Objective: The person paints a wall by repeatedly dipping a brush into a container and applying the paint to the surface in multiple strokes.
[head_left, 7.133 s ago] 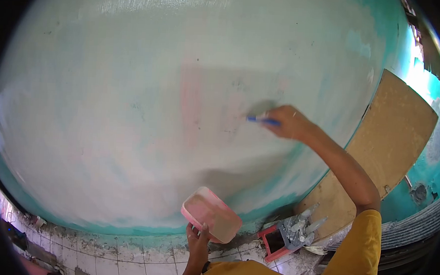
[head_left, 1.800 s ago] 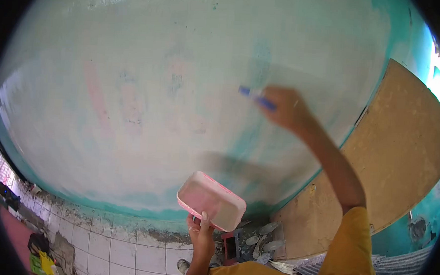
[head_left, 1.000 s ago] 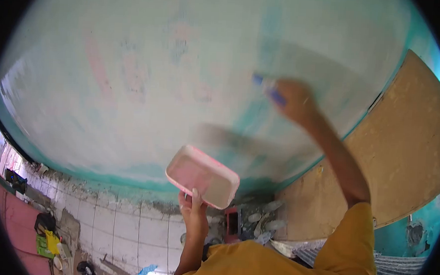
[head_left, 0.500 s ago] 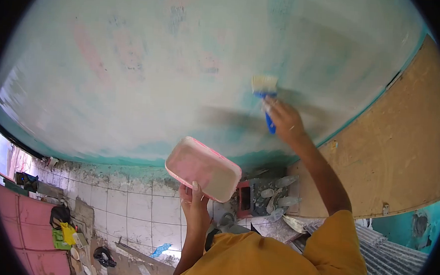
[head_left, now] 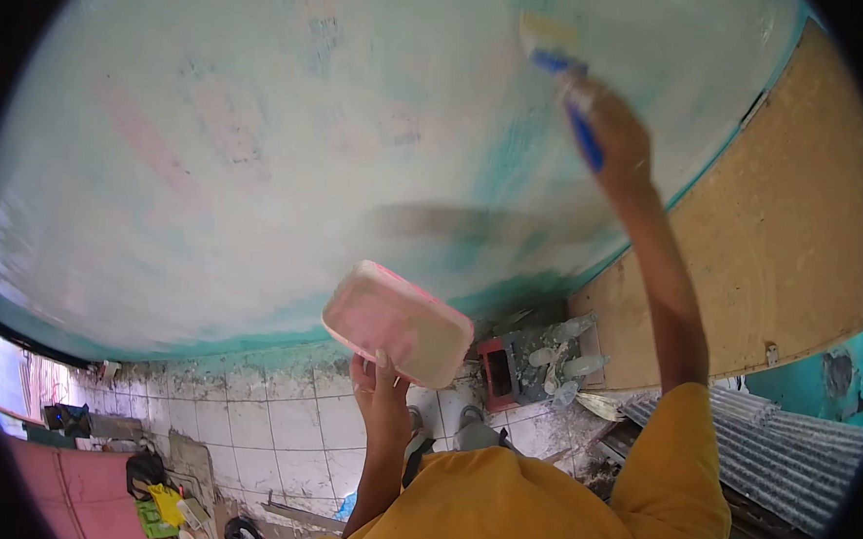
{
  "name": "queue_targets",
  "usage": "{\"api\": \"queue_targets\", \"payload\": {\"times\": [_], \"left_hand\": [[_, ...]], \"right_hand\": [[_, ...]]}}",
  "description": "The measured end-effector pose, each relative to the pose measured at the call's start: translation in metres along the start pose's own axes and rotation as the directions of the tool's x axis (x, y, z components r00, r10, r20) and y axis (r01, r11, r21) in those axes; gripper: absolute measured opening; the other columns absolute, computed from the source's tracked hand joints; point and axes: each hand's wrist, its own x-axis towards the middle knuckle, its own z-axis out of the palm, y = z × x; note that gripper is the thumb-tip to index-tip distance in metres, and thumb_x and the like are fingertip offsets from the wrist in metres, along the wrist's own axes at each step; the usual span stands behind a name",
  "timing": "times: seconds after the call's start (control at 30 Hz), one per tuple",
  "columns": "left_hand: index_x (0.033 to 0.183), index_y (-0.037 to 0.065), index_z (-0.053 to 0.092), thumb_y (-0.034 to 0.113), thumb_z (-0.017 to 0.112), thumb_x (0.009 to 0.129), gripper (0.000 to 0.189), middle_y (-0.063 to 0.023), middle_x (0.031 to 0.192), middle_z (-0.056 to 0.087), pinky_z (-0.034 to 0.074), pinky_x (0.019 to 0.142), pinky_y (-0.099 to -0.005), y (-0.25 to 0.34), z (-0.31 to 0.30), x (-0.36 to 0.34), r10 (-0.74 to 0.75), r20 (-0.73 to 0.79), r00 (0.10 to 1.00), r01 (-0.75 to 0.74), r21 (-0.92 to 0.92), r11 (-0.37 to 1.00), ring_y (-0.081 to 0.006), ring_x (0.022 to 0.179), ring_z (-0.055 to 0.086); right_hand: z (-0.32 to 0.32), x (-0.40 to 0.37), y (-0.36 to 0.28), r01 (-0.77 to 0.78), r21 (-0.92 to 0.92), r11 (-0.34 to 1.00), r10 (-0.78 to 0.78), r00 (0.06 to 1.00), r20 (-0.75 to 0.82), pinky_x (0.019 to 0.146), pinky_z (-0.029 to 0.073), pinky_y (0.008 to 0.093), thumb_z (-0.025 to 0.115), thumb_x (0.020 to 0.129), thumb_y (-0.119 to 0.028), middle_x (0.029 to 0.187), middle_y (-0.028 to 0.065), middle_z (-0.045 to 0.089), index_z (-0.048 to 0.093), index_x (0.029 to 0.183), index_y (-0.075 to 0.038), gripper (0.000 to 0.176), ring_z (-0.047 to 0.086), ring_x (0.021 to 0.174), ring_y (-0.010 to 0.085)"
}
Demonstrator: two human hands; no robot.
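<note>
My right hand is closed round the blue handle of a wide paintbrush, its pale bristles against the upper part of the wall. The wall carries a whitish coat over turquoise, with pink patches. In my left hand is a shallow pink-rimmed tray, gripped at its lower edge and held in front of the wall. Pinkish and cream paint coats the inside of the tray.
Brown board stands at the right. Plastic bottles and a red-framed item lie on the tiled floor by the wall. Corrugated sheets are at lower right; bags lie at lower left.
My right hand has moved up and slightly right with the brush, higher on the wall. The tray has hardly moved in my left hand. The view has shifted a little.
</note>
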Motion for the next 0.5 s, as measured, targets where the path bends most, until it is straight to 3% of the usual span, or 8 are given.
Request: {"api": "queue_targets", "payload": {"times": [0.13, 0.17, 0.2, 0.3, 0.37, 0.5], "left_hand": [[0.139, 0.002, 0.027, 0.04, 0.063, 0.093, 0.07, -0.016, 0.129, 0.048, 0.048, 0.094, -0.0424, 0.018, -0.021, 0.01, 0.011, -0.009, 1.0, -0.01, 0.033, 0.999, -0.0269, 0.118, 0.053], [0.139, 0.002, 0.027, 0.04, 0.063, 0.093, 0.07, -0.0159, 0.129, 0.048, 0.048, 0.094, -0.0423, 0.02, -0.03, 0.011, 0.01, -0.012, 1.0, -0.009, 0.05, 0.999, -0.0269, 0.118, 0.053], [0.139, 0.002, 0.027, 0.04, 0.063, 0.093, 0.07, -0.0159, 0.129, 0.048, 0.048, 0.094, -0.0423, 0.023, -0.038, 0.012, 0.009, -0.006, 1.0, -0.009, 0.056, 0.998, -0.0269, 0.118, 0.053], [0.141, 0.0, 0.024, 0.029, 0.06, 0.096, 0.065, -0.015, 0.135, 0.041, 0.049, 0.094, -0.0408, 0.03, -0.052, 0.019, -0.043, 0.027, 0.999, 0.042, 0.045, 0.998, -0.0264, 0.123, 0.049], [0.141, -0.001, 0.023, 0.028, 0.06, 0.096, 0.065, -0.0149, 0.135, 0.041, 0.049, 0.092, -0.039, 0.034, -0.058, 0.017, -0.039, 0.018, 0.999, 0.039, 0.044, 0.998, -0.0259, 0.122, 0.05], [0.141, -0.002, 0.023, 0.028, 0.06, 0.096, 0.066, -0.0149, 0.135, 0.041, 0.05, 0.09, -0.0376, 0.04, -0.065, 0.015, -0.029, 0.058, 0.998, 0.027, 0.035, 0.999, -0.0257, 0.121, 0.051]], "right_hand": [[0.049, -0.123, -0.053, -0.073, 0.123, 0.99, 0.03, 0.947, 0.319, 0.087, 0.054, 0.0377, 0.064, 0.083, -0.008, 0.112, 0.0102, 0.066, 0.066, 0.111, -0.007, 0.028, 0.065, 0.102, 0.0281], [0.059, -0.15, -0.066, -0.153, 0.177, 0.972, 0.075, 0.92, 0.383, 0.087, 0.054, 0.0376, 0.065, 0.083, -0.009, 0.112, 0.01, 0.066, 0.066, 0.113, -0.008, 0.03, 0.065, 0.101, 0.0279], [0.059, -0.155, -0.078, -0.237, 0.225, 0.945, 0.117, 0.887, 0.446, 0.086, 0.054, 0.0375, 0.066, 0.083, -0.01, 0.112, 0.0098, 0.066, 0.066, 0.114, -0.009, 0.031, 0.065, 0.1, 0.0276], [0.049, -0.145, -0.068, -0.275, 0.227, 0.934, 0.146, 0.876, 0.46, 0.084, 0.055, 0.0369, 0.067, 0.084, -0.013, 0.109, 0.0097, 0.067, 0.066, 0.114, -0.012, 0.03, 0.066, 0.097, 0.0278], [0.035, -0.1, -0.048, -0.242, 0.201, 0.949, 0.152, 0.913, 0.379, 0.08, 0.055, 0.0359, 0.067, 0.086, -0.014, 0.106, 0.0102, 0.068, 0.066, 0.113, -0.013, 0.027, 0.067, 0.094, 0.0285], [-0.006, 0.003, -0.027, -0.118, 0.13, 0.984, 0.117, 0.993, 0.016, 0.085, 0.054, 0.038, 0.066, 0.087, -0.01, 0.109, 0.01, 0.068, 0.065, 0.114, -0.01, 0.026, 0.066, 0.099, 0.0299]]}}
